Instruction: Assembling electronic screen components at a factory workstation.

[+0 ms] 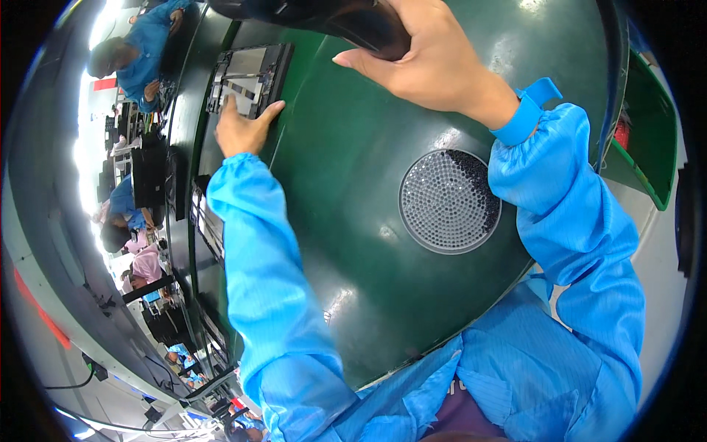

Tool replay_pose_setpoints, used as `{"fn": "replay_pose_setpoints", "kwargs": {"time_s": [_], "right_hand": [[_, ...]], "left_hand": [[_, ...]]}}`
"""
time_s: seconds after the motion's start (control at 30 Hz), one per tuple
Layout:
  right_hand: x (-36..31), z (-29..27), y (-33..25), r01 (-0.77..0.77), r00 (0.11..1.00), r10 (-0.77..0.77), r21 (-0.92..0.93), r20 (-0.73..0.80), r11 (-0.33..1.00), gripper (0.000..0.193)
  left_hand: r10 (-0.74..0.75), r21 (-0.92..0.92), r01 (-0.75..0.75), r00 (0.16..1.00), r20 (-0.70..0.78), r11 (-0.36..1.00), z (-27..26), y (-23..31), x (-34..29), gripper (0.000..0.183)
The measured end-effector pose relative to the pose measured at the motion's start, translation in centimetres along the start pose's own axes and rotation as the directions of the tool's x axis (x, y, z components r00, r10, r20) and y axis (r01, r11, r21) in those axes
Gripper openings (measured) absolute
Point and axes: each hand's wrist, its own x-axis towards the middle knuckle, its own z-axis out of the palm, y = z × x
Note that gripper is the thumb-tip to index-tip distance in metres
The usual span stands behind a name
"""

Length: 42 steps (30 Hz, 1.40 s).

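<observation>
Presently, from my remote seat, I see the left hand with fingers spread at the dark-framed panel, upper left, perhaps for steadying it, while the right hand clasps a black object, top centre, fingers partly hidden.

Flat framed panel; glossy black object

Table: smooth and shiny, with bright spots of light
Black tool: looks like glossy plastic from here
Sleeves: thin cloth, crinkly, a bit shiny
Round tray: looks like plastic, bumpy
Bin: smooth, like plastic
</observation>
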Motion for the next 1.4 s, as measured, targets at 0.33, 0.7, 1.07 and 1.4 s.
{"fn": "replay_pose_setpoints", "kwargs": {"time_s": [0.33, 0.7, 1.07, 1.4], "right_hand": [[-0.5, 0.8, 1.8, 0.153, 0.987, -0.157, -0.102, -0.033, 0.983, 0.044], [-0.6, 0.2, 1.1, 0.108, 0.991, -0.125, -0.259, -0.050, 0.960, 0.032], [-1.9, 2.2, -2.3, -0.040, 0.999, 0.037, -0.171, -0.024, 0.984, 0.040], [-6.7, 4.8, -8.8, -0.231, 0.972, 0.233, 0.323, 0.034, 0.918, 0.035]], "left_hand": [[0.134, 0.196, -0.126, 0.990, -0.030, 0.972, 0.5, -4.2, -1.3, 0.054], [0.258, -0.117, -0.269, 0.961, -0.105, 0.956, -5.9, 0.7, -17.8, 0.051], [0.281, -0.296, -0.257, 0.959, 0.042, 0.920, -10.0, 4.6, -35.5, 0.058], [0.222, -0.432, -0.227, 0.973, -0.063, 0.873, -8.3, 7.3, -37.2, 0.045]]}}
